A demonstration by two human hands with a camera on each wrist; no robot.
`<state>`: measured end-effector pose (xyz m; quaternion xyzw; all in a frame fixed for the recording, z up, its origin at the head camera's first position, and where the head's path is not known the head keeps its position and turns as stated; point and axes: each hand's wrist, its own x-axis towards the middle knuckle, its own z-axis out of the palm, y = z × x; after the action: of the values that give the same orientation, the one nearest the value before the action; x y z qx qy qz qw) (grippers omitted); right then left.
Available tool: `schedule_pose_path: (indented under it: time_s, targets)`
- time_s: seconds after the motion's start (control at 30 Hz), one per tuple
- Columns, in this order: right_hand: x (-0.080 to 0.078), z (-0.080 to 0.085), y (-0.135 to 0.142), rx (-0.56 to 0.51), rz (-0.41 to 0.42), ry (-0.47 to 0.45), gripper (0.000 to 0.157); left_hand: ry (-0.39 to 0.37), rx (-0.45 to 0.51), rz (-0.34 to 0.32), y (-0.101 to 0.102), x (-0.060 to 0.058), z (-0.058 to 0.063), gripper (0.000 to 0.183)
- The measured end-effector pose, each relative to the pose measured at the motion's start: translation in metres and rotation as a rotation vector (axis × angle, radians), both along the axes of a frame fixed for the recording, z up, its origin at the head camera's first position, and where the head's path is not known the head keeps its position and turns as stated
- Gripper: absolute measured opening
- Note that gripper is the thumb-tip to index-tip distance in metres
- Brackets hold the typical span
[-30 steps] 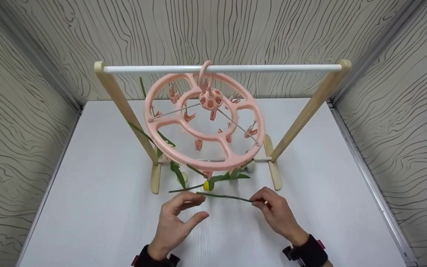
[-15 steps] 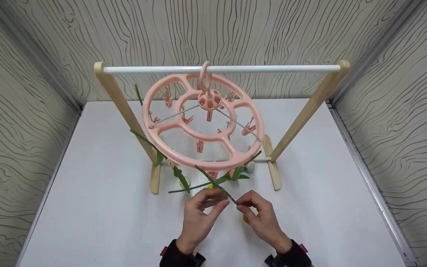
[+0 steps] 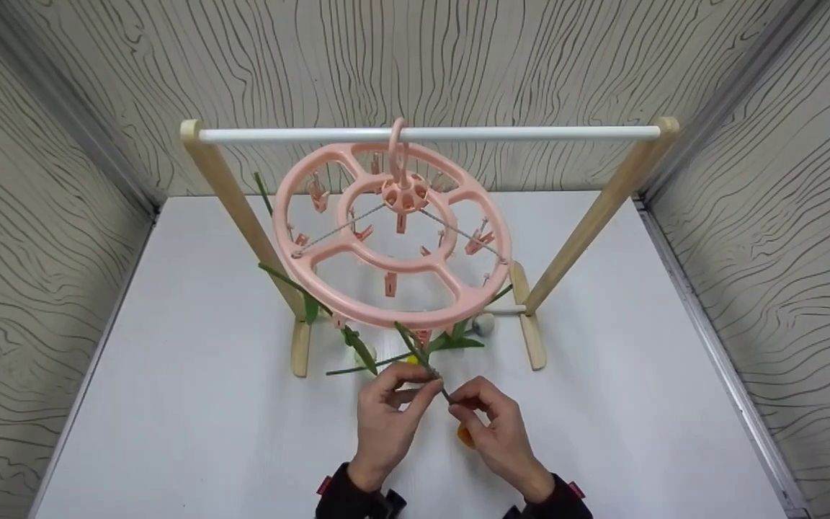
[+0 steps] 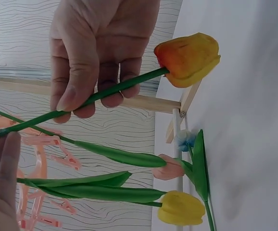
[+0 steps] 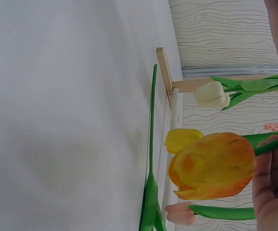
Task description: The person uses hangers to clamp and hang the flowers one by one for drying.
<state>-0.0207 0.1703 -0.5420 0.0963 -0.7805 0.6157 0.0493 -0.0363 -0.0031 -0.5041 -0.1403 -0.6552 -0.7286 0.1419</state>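
Observation:
An orange-yellow tulip [image 4: 189, 60] hangs head down between my hands, its green stem slanting up toward the hanger. My right hand [image 3: 494, 432] pinches the stem a little above the bloom. Higher on the same stem, my left hand [image 3: 393, 418] holds it between thumb and fingertips. Just beyond the hands is a round pink clip hanger [image 3: 408, 319] with small pink clips. From it hang a yellow tulip [image 4: 181, 208], a pink tulip [image 4: 169, 167] and a white tulip [image 5: 212, 95], blooms downward.
A wooden stand with a white rod [image 3: 530, 133] bears the hanger by its hook. On the white table [image 3: 192, 404], a blue-and-white tulip [image 3: 483, 324] lies under the hanger with its stem pointing left. Patterned walls [image 3: 415, 65] enclose the table.
Both hands have come together, the right moving left and the left moving right, and my left fingers now hold the stem. The stem has swung from nearly level to steep. The hanger has turned slightly.

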Motion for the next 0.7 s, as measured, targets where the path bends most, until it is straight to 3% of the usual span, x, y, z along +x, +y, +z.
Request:
schedule_pose_path:
  time_s: [0.13, 0.23, 0.43, 0.7]
  targets:
    - [0.001, 0.001, 0.001, 0.005, 0.028, -0.015, 0.017, 0.008, -0.011, 0.005, -0.002, 0.000, 0.001, 0.020]
    - [-0.002, 0.005, 0.007, 0.029, 0.048, 0.037, 0.017, 0.004, -0.023, 0.013, -0.004, 0.001, 0.002, 0.019]
    - [-0.028, 0.025, 0.040, 0.136, -0.017, 0.313, 0.028, 0.008, -0.030, 0.005, -0.009, 0.002, 0.004, 0.012]
    - [-0.084, 0.077, 0.082, 0.379, -0.115, 0.631, 0.036, 0.007, -0.042, -0.028, -0.013, 0.002, 0.008, 0.012]
